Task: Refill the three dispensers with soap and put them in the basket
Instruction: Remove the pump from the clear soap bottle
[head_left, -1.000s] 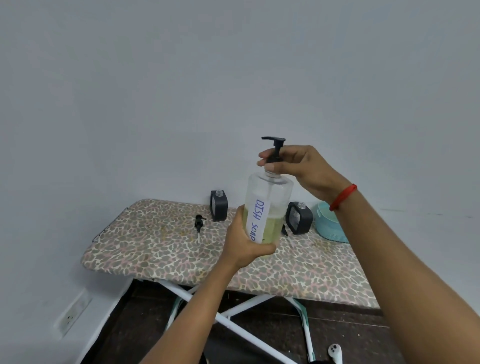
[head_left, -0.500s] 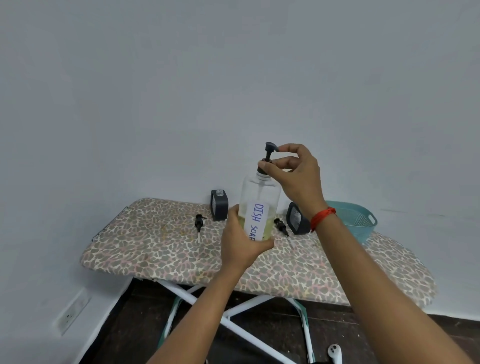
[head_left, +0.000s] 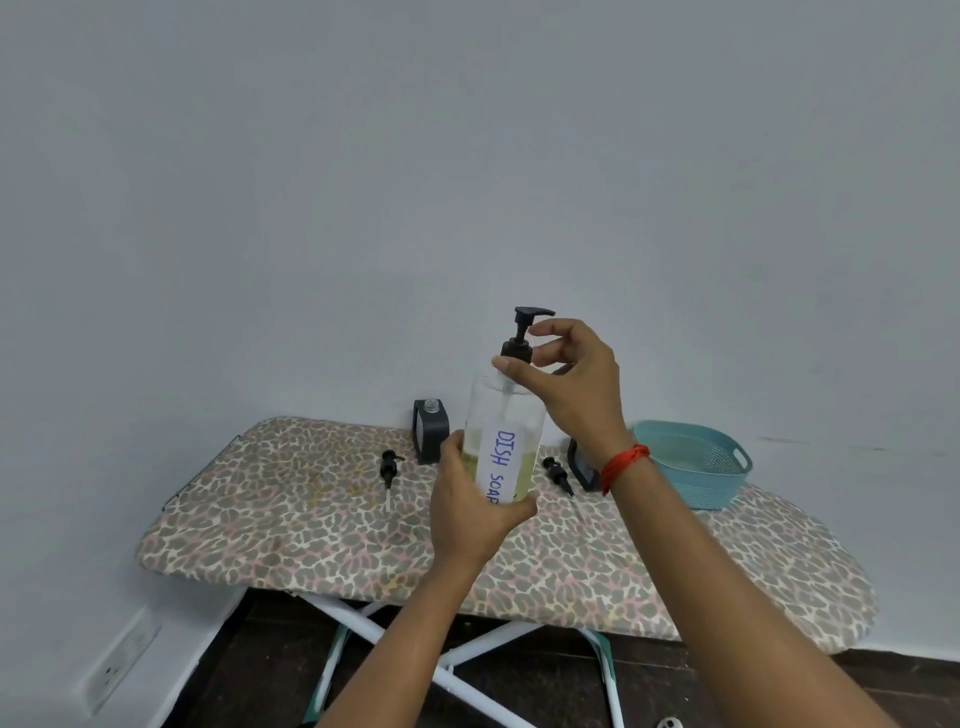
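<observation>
My left hand (head_left: 467, 514) grips the soap bottle (head_left: 506, 410) low, beside its "DISH SOA…" label (head_left: 501, 460); my right hand (head_left: 576, 384) pinches the pump collar (head_left: 517, 351). Beyond my left hand stands one dispenser (head_left: 430, 434); my right wrist half-hides a second dispenser (head_left: 581, 467), with the basket (head_left: 696, 467) just right of it.

Basket (head_left: 696, 470) at ironing board's (head_left: 311, 530) right end, two dispensers (head_left: 430, 430) behind held soap bottle (head_left: 506, 415)
</observation>
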